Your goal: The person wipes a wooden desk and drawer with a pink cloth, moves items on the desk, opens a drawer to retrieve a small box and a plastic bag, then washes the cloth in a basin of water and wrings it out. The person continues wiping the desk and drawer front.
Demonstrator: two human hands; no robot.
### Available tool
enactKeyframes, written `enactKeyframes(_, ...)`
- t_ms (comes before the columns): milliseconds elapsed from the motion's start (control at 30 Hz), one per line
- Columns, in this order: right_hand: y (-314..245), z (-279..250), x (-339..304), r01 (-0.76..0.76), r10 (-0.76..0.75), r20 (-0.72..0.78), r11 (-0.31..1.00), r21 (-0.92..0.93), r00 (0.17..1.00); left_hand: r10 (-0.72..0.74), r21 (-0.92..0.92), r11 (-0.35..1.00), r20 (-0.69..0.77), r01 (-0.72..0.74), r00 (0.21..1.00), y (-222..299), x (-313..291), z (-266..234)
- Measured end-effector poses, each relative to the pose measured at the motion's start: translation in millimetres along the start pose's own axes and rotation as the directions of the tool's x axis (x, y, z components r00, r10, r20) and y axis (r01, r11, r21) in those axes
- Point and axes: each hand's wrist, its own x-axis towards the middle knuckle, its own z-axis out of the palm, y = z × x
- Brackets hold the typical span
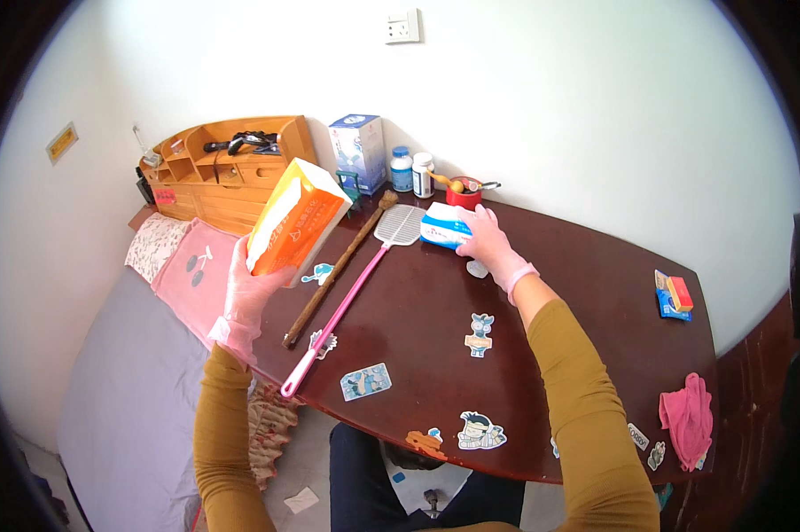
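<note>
My left hand [251, 288], in a thin pink glove, grips the lower end of an orange and white tissue pack [307, 217], raised and tilted above the table's left side. Over at the back middle, my right hand [493, 244], gloved the same way, is closed on the right end of a smaller blue and white tissue pack [444, 226]. Between my arms lies a fly swatter [351, 297] with a pink handle and pale grey head. Alongside it rests a brown wooden stick [338, 275]. The fingertips of my right hand are partly hidden.
Along the wall stand a tall box [358, 155], a blue bottle [401, 170], a white bottle [424, 176] and a red container [464, 192]. Right of me lie a pink cloth [686, 421] and a small packet [673, 297]. Left is a bed [134, 372] with a wooden headboard [227, 195].
</note>
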Motion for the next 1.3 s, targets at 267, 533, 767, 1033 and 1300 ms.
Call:
enactKeyframes(267, -17, -14, 2, 0.043, -0.041, -0.090, 0.999, 0.020, 0.995, 0.072, -0.014, 0.997, 0.067, -0.071, 0.995, -36, 22, 33)
enactKeyframes(533, -28, 28, 62, 0.277, -0.255, -0.350, 0.961, 0.013, 0.901, 0.015, -0.048, 0.999, 0.113, -0.010, 0.994, -32, 48, 51)
enactKeyframes(767, -41, 21, 33, 0.086, -0.042, -0.140, 0.943, 0.320, 0.989, 0.368, 0.270, 0.874, 0.177, -0.404, 0.913, -85, 116, 75)
enactKeyframes(1033, 17, -113, -124, 0.101, -0.130, 0.073, 0.945, 0.311, 0.989, 0.084, 0.712, 0.529, 0.498, -0.462, 0.863, -93, 197, 207)
enactKeyframes(1300, 97, -269, -392, -0.200, 0.215, 0.020, 0.934, -0.297, 0.976, 0.561, 0.391, 0.664, 0.303, -0.637, 0.770, -100, 148, 186)
